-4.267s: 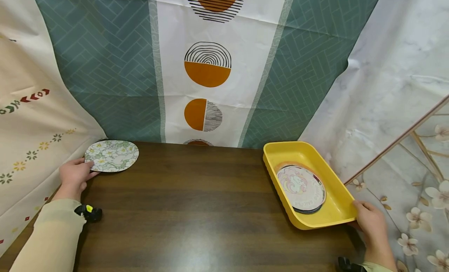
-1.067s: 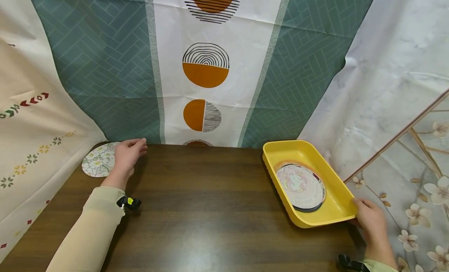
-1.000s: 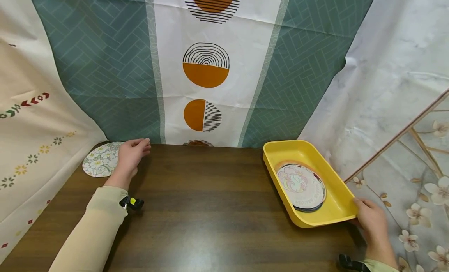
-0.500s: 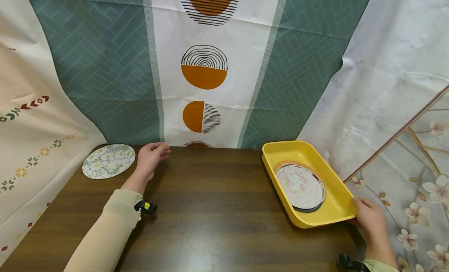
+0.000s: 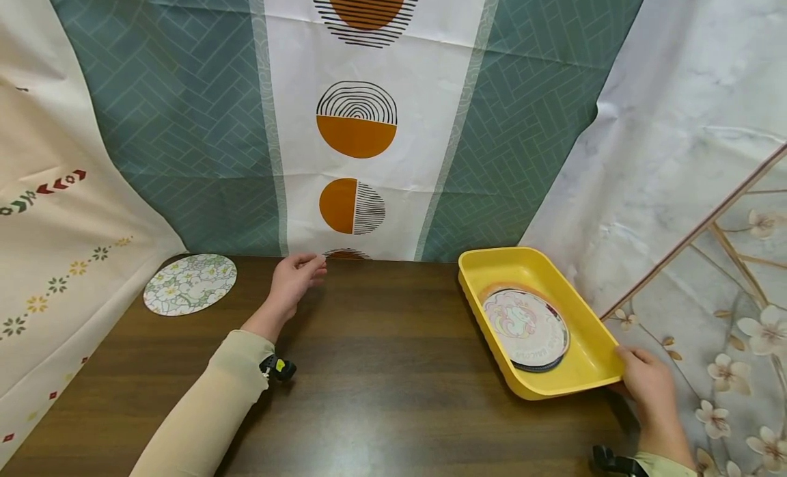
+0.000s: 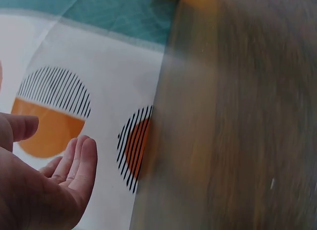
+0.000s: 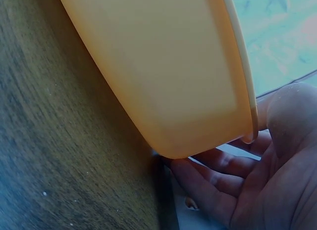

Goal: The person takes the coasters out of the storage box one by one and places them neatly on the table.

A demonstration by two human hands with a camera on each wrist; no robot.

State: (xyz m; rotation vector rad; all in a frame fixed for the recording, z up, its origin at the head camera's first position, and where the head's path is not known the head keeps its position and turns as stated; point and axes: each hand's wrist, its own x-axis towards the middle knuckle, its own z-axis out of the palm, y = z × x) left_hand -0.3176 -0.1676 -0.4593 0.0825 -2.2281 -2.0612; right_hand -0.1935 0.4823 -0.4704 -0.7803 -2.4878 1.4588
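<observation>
My left hand (image 5: 295,283) hovers over the back middle of the table with relaxed, slightly bent fingers and nothing in them; the left wrist view shows its thumb and fingers apart. To its left, a flat oval-looking mat with a white-flower and green-leaf print (image 5: 190,284) lies in the back left corner. My right hand (image 5: 648,385) grips the near right corner of a yellow plastic tray (image 5: 590,354), thumb at the rim and fingers beneath, as the right wrist view (image 7: 237,185) shows. Inside the tray lies a stack of round mats, the top one printed with a pink unicorn (image 5: 527,326).
The dark wooden table (image 5: 369,395) is closed in by hanging cloths: a green and white one with orange circles (image 5: 356,135) behind, a cream one (image 5: 49,238) at left and a marbled floral one (image 5: 695,210) at right.
My left hand has let go of the flower-print mat at the back left and moved right across the table, away from it. My right hand has kept its grip on the tray corner.
</observation>
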